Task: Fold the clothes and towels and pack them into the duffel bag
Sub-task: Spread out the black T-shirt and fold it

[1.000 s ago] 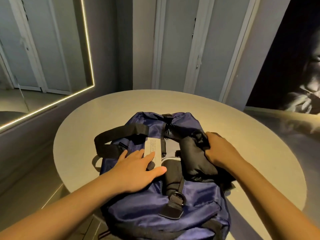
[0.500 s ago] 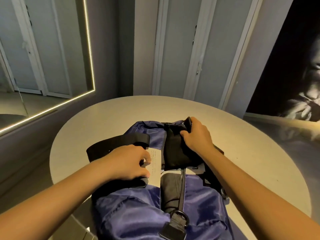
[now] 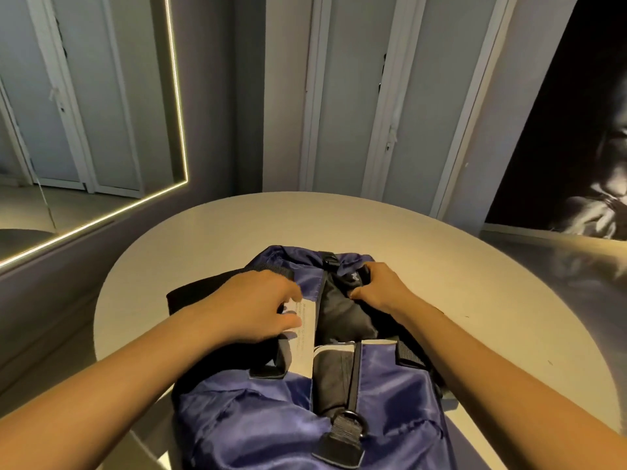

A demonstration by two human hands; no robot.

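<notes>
A navy duffel bag [image 3: 271, 422] lies on the round pale table [image 3: 475, 300], its top opening facing me. A black folded garment [image 3: 342, 317] fills the far half of the opening. My right hand [image 3: 380, 286] grips the garment's far end, fingers curled into the cloth. My left hand [image 3: 251, 307] holds the bag's left edge beside a white label [image 3: 305, 334], fingers curled over the black strap [image 3: 203, 290]. A second dark item [image 3: 330, 378] sits nearer me inside the opening.
A metal ring and buckle strap [image 3: 347, 429] lie on the bag's near end. A lit mirror [image 3: 84, 113] hangs on the left wall; closet doors [image 3: 356, 96] stand behind the table. Bare tabletop surrounds the bag at the back and right.
My right hand has carried the black garment from the bag's right side into the far part of the opening. My left hand has shifted up along the left edge and curled.
</notes>
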